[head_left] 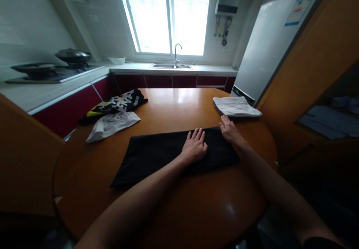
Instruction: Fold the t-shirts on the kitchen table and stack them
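A black cloth (157,153), folded into a long flat strip, lies across the wooden table (179,110). My left hand (195,145) rests flat on it, right of its middle, with the fingers spread. At the cloth's right end, my right hand (230,130) touches the far corner, its fingers stretched out and holding nothing. Just beyond that hand sits a folded stack with a white cloth (237,106) on top and a dark layer below.
At the table's left lie a crumpled black, yellow and white garment (120,103) and a white cloth (113,124). Behind the table are a counter with a sink (171,66) and a stove (56,73) with pans. A refrigerator (272,39) stands at the right.
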Tool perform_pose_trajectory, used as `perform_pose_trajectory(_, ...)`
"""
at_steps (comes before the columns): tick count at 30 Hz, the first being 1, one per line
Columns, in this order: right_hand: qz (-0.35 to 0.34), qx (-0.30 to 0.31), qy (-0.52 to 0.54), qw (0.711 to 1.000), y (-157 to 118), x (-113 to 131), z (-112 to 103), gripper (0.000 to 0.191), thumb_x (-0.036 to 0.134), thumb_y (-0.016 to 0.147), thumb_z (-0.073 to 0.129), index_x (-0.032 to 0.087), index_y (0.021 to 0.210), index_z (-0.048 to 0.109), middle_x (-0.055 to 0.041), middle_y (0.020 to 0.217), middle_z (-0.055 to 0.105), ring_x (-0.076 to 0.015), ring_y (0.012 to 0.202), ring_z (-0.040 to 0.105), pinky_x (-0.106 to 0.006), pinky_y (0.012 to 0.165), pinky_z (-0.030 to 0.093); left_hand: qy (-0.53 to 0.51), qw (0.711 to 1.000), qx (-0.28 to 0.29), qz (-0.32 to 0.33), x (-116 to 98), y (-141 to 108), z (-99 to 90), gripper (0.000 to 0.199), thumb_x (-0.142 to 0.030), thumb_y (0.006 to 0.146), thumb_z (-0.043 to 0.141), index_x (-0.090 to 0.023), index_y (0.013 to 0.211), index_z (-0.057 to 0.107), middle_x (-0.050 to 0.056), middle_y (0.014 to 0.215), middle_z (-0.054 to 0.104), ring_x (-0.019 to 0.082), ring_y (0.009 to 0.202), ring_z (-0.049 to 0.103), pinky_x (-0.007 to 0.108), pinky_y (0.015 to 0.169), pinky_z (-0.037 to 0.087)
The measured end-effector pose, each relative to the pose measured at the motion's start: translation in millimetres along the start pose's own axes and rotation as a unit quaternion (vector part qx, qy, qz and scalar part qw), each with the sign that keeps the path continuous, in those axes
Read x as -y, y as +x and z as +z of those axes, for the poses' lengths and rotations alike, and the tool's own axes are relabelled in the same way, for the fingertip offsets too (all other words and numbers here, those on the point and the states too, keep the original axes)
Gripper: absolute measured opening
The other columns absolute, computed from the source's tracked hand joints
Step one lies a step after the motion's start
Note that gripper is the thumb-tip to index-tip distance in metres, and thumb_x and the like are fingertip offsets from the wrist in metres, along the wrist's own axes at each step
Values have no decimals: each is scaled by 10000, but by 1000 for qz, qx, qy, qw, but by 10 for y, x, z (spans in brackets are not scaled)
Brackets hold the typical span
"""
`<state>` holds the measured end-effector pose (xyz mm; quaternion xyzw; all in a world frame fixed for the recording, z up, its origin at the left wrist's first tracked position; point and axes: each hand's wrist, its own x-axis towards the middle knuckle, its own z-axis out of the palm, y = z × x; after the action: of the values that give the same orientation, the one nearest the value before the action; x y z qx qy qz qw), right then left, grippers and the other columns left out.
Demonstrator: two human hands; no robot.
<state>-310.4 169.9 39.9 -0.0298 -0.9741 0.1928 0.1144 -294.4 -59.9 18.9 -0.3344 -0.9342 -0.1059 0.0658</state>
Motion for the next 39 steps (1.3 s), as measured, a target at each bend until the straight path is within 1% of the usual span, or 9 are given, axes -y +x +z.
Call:
perform_pose_trajectory(5, -9, 89, 3, 996, -133, 155, 236, 640, 479, 1005, 385, 165, 1561, 344, -112, 1657, 222, -257, 1539, 165, -536, 1238, 64, 10, 1000, 9, -1, -2, 8, -31, 633, -388, 970, 342, -137, 1550, 372, 100, 1652, 251, 264, 1535, 192, 506, 1238, 150)
perform_pose_trajectory(9, 74, 12, 128, 989, 0, 23, 140, 508, 431, 961, 509, 163, 1388, 579, -145, 1520, 495, -268, 1425, 429, -434, 1194, 284, 15, 1000, 12, 2, -2, 12, -45, 634, -384, 974, 336, -123, 1552, 364, 108, 1651, 249, 268, 1536, 188, 507, 1236, 155)
perform_pose_trajectory(12, 146, -26, 151, 977, 207, -93, -27, 374, 399, 956, 529, 133, 1155, 700, -189, 1204, 711, -282, 1142, 663, -386, 978, 506, 16, 1000, 11, 4, 1, 11, -44, 634, -384, 975, 345, -129, 1555, 358, 105, 1652, 249, 270, 1534, 194, 498, 1238, 149)
perform_pose_trajectory(14, 180, -11, 179, 967, 326, -122, -82, 259, 379, 900, 639, 140, 940, 730, -144, 890, 762, -246, 837, 728, -330, 749, 570, 16, 1000, 8, 4, 5, 10, -39, 632, -383, 975, 348, -132, 1554, 361, 102, 1653, 246, 270, 1535, 193, 495, 1238, 150)
perform_pose_trajectory(16, 201, 14, 220, 955, 401, -108, -80, 194, 323, 837, 734, 143, 775, 700, -72, 642, 700, -171, 570, 657, -251, 543, 522, 16, 1000, 6, 1, 10, 10, -31, 628, -386, 975, 349, -145, 1554, 365, 94, 1654, 247, 268, 1534, 197, 496, 1236, 155)
perform_pose_trajectory(19, 219, 36, 284, 933, 433, -52, -43, 186, 234, 775, 804, 134, 708, 661, 3, 491, 594, -89, 407, 509, -179, 395, 386, 18, 1000, 7, 0, 15, 6, -22, 629, -396, 976, 350, -151, 1555, 365, 87, 1654, 249, 263, 1534, 197, 494, 1236, 159)
perform_pose_trajectory(23, 241, 32, 345, 907, 399, -6, -49, 225, 163, 680, 871, 117, 735, 658, 33, 443, 540, -69, 387, 458, -164, 360, 318, 19, 1000, 11, -1, 8, -2, -34, 635, -397, 978, 349, -135, 1556, 364, 88, 1656, 244, 263, 1537, 182, 486, 1238, 159)
perform_pose_trajectory(29, 269, -2, 395, 879, 330, 6, -81, 296, 55, 617, 868, 114, 829, 670, -1, 563, 632, -85, 473, 531, -181, 430, 397, 15, 1000, 17, -8, -8, 1, -62, 630, -391, 977, 348, -135, 1552, 376, 87, 1654, 249, 265, 1536, 188, 488, 1238, 167)
perform_pose_trajectory(39, 247, -59, 368, 894, 250, -45, -8, 263, 88, 641, 817, 136, 860, 679, -21, 666, 667, -117, 550, 566, -223, 502, 452, 18, 1000, 23, -6, -9, 7, -70, 645, -401, 983, 336, -120, 1562, 350, 96, 1658, 232, 268, 1539, 177, 497, 1241, 150)
